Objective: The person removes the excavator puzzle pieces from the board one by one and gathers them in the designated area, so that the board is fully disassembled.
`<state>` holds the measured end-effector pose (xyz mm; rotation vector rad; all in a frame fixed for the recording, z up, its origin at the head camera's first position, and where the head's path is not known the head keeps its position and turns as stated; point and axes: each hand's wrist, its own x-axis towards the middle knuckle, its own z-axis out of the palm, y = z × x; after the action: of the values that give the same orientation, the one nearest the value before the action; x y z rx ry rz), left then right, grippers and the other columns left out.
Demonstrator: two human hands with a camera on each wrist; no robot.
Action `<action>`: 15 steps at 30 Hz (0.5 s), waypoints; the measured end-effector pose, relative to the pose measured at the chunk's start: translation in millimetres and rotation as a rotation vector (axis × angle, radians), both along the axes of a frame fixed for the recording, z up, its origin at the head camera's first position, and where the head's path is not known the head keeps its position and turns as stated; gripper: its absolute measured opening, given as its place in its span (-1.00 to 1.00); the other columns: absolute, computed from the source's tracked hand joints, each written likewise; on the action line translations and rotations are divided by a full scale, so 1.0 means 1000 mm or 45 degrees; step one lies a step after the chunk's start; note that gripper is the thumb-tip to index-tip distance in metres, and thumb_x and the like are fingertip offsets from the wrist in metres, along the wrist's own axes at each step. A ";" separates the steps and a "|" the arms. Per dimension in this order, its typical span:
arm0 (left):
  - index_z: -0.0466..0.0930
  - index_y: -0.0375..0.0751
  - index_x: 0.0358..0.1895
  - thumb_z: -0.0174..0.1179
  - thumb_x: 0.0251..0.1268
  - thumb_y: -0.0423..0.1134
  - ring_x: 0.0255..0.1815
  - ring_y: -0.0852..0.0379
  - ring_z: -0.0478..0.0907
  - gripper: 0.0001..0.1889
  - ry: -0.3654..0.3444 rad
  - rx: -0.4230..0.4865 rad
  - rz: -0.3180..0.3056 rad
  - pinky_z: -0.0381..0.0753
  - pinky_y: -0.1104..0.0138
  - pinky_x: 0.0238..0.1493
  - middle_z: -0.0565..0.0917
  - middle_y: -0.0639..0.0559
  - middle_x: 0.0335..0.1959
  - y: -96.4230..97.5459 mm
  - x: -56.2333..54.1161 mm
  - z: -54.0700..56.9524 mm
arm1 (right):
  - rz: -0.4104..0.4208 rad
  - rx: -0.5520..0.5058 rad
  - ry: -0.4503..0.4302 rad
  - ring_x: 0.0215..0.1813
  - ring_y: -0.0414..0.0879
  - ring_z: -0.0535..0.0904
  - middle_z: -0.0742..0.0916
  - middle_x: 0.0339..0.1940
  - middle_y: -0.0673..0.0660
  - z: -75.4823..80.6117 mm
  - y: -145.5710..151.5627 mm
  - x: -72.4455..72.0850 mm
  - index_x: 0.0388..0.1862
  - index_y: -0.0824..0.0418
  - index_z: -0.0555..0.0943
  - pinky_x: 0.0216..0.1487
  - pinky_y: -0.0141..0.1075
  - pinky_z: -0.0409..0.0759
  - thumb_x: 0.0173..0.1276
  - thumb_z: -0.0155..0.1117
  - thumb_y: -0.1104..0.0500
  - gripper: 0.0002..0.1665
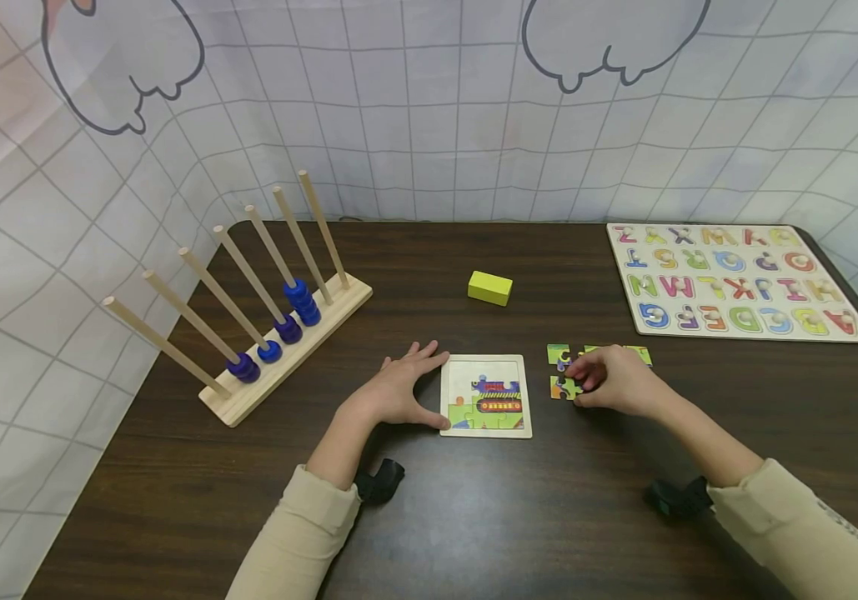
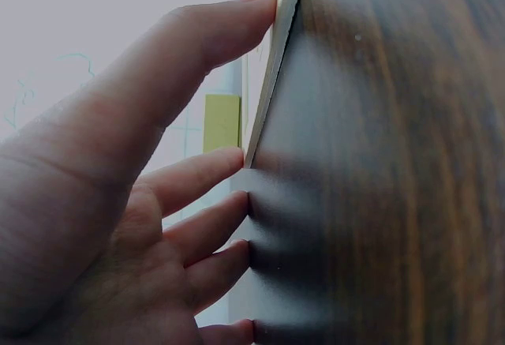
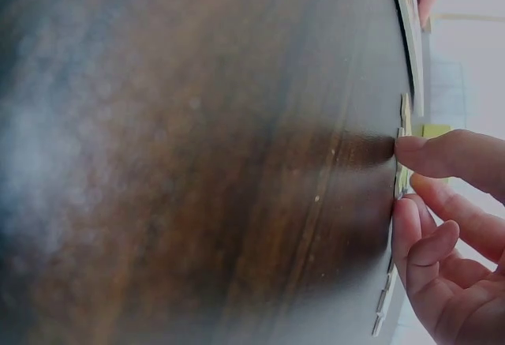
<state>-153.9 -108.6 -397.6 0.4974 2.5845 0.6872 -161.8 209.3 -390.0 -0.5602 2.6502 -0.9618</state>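
Note:
A square puzzle board (image 1: 479,367) with a pale wooden rim lies between the hands. Joined pieces showing a colourful tracked vehicle on green fill its lower part, and the upper part is bare. Along the board's left side, my left hand (image 1: 394,392) is spread, its thumb (image 2: 256,1) on the near corner and its index fingertip by the far one. My right hand (image 1: 624,382) pinches a green puzzle piece (image 1: 570,389) between thumb and fingers, low over the table. More puzzle pieces (image 1: 558,353) lie around that hand, which partly covers them.
At the left stands a wooden peg rack (image 1: 289,358) with blue and purple beads on some pegs. A yellow block (image 1: 489,287) sits behind the puzzle board. An alphabet board (image 1: 744,279) lies at the back right. Patterned cloth (image 1: 429,125) hangs behind the dark table (image 1: 489,517).

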 end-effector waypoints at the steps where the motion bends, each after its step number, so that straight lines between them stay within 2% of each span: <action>1: 0.12 0.01 0.40 0.45 -0.20 0.06 0.45 0.04 -0.23 0.00 0.001 0.001 -0.001 -0.24 -0.07 0.34 -0.02 0.07 0.45 0.000 0.000 0.000 | -0.001 0.001 0.001 -0.46 -0.16 0.51 0.66 -0.46 0.08 0.000 0.000 0.000 -0.31 0.38 0.65 -0.43 -0.37 0.49 -0.11 0.47 0.33 -0.69; 15: 0.11 0.02 0.41 0.45 -0.19 0.06 0.45 0.05 -0.23 0.00 -0.008 -0.007 0.001 -0.24 -0.06 0.34 -0.02 0.08 0.45 0.001 -0.001 0.000 | -0.006 0.000 -0.004 -0.44 -0.15 0.52 0.66 -0.44 0.09 -0.002 0.001 -0.001 -0.31 0.38 0.65 -0.42 -0.37 0.51 -0.11 0.47 0.34 -0.69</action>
<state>-154.5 -107.8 -398.0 0.4922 2.5801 0.6806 -162.9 210.5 -392.1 -0.5523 2.6498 -0.9632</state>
